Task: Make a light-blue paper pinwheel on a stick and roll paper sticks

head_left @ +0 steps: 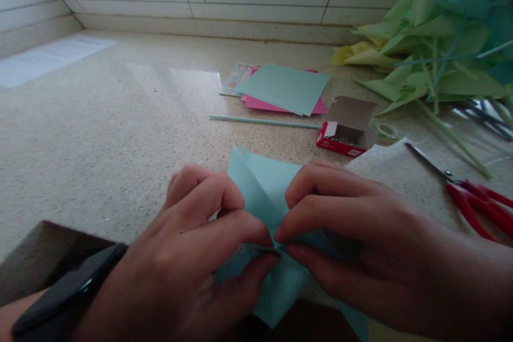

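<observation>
Both hands are pinched at the centre of a light blue folded paper (264,187) at the near edge of the speckled worktop (120,117). The left hand (196,235) has thumb and forefinger closed on the paper's central point; the right hand (340,224) meets it from the opposite side, its grip likewise narrow and closed on the same point. The paper therefore sits directly between and beneath the two grips, with raised flaps standing up beyond the fingertips and a lower corner hanging over the worktop edge toward the person. A black wristband (68,294) is on the left wrist. Risk assessment: the gathered corners appear to be held only by finger pressure, so a slackened pinch on either side would likely let the flaps spring open; uneven pull between the hands could tear the thin paper at the centre or set a crooked crease; the overhanging corner may buckle if pressed against the edge. Beyond the blue paper lies a pale blue straw (264,122), and beyond that a stack of coloured sheets (284,88). To the paper's far right sits an open red box (347,128), with red-handled scissors (476,197) further right, blades pointing back toward the box. A heap of green paper pinwheels (433,48) occupies the far right corner.
</observation>
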`<state>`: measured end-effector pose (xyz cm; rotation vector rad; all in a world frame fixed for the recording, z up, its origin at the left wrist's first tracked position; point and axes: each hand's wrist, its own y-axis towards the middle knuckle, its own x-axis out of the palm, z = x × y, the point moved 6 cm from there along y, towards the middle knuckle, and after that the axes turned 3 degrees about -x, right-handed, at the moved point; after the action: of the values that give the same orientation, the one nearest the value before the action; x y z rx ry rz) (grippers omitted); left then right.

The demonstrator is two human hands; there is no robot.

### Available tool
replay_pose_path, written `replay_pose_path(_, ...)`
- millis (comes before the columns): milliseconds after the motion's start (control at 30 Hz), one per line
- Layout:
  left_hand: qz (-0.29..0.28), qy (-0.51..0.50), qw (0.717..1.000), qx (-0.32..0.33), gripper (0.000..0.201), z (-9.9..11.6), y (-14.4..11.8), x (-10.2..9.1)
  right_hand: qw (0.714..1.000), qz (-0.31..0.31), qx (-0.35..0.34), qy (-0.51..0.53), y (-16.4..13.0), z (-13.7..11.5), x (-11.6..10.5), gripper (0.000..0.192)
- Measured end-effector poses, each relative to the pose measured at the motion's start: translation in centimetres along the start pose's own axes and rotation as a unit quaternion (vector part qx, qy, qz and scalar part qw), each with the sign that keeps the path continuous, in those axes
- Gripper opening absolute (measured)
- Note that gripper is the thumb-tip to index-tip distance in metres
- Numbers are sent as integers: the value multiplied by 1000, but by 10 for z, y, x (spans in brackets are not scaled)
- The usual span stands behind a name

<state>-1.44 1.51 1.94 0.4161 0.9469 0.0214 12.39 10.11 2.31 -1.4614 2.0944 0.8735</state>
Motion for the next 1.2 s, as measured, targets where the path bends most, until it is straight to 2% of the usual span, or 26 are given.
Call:
replay_pose_path(100, -36, -37, 999, -18, 13, -3, 3, 0, 1000, 1, -7, 14, 1, -1, -2, 21)
replay_pose_path(200, -45, -58, 997, -24, 14, -4, 5, -1, 1000, 27, -5, 5, 3, 0, -8, 17)
replay_pose_path(300, -41, -65, 997, -27, 17, -4, 6, -3, 991, 117, 40, -57, 4, 11, -24, 10)
replay_pose_path(367, -37, -63, 997, -23, 19, -3, 7, -3, 973, 182, 90, -112, 2, 22, -36, 8)
replay_pose_path(467, -26, -62, 998, -15, 19, -2, 7, -4, 950, 221, 138, -170, -2, 34, -45, 11)
replay_pose_path(600, -22, -64, 998, -3, 18, 1, 6, -4, 953, 185, 134, -201, 1, 31, -42, 15)
replay_pose_path(767, -9, -34, 999, 10, 14, 4, 5, -4, 964, 107, 137, -202, 6, 25, -32, 17)
replay_pose_path(1000, 8, 11, 998, 60, 10, 11, -1, -3, 959, 79, 238, -134, 2, 32, -34, 14)
replay_pose_path(1200, -11, 12, 998, 59, 13, 13, 0, -2, 956, 43, 279, -76, 1, 38, -32, 19)
